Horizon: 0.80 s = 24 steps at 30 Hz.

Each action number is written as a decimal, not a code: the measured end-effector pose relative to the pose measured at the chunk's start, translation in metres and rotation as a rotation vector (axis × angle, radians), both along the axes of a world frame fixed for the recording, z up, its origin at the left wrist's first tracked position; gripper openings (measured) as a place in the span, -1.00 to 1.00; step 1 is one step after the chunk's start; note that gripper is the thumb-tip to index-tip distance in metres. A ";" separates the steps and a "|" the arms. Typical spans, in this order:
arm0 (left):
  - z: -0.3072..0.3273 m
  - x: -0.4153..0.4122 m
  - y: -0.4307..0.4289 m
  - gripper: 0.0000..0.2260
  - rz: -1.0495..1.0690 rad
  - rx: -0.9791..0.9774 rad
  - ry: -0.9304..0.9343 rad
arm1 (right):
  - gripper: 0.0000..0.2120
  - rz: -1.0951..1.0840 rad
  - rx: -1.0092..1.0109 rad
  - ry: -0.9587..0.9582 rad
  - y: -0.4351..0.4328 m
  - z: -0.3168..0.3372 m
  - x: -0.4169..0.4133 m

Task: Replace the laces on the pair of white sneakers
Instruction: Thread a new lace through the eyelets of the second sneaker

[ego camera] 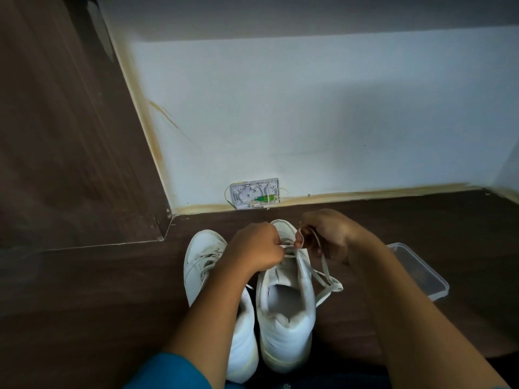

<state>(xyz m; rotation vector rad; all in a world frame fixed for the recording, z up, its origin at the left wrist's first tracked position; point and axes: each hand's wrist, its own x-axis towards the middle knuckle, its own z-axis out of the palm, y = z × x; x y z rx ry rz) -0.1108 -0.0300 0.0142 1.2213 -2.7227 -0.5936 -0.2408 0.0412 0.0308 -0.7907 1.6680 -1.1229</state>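
Dark wood floor [84, 304] bears white sneakers [286, 327]; left hand [254, 247] and right hand [328, 237] pinch one sneaker's lace [325, 273].

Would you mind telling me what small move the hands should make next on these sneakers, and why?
Probably draw the lace out of the last rows near the toe of the right sneaker. The left hand and right hand both pinch it there, the upper eyelets look bare, and its loose length trails to the shoe's right. The left sneaker is laced.
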 end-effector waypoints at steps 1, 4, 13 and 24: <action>-0.001 -0.001 0.000 -0.78 0.008 -0.030 -0.005 | -0.70 0.011 0.003 0.067 -0.001 0.002 0.003; -0.003 -0.004 0.003 -0.81 0.038 -0.075 -0.005 | -0.69 0.067 0.009 0.237 -0.005 0.002 0.009; -0.002 0.004 -0.003 -0.72 -0.010 0.034 0.041 | -0.67 0.052 -0.069 -0.082 0.003 0.001 -0.002; 0.011 0.012 -0.007 -0.53 -0.122 0.510 0.765 | -0.86 0.143 -0.454 0.058 0.011 0.031 0.019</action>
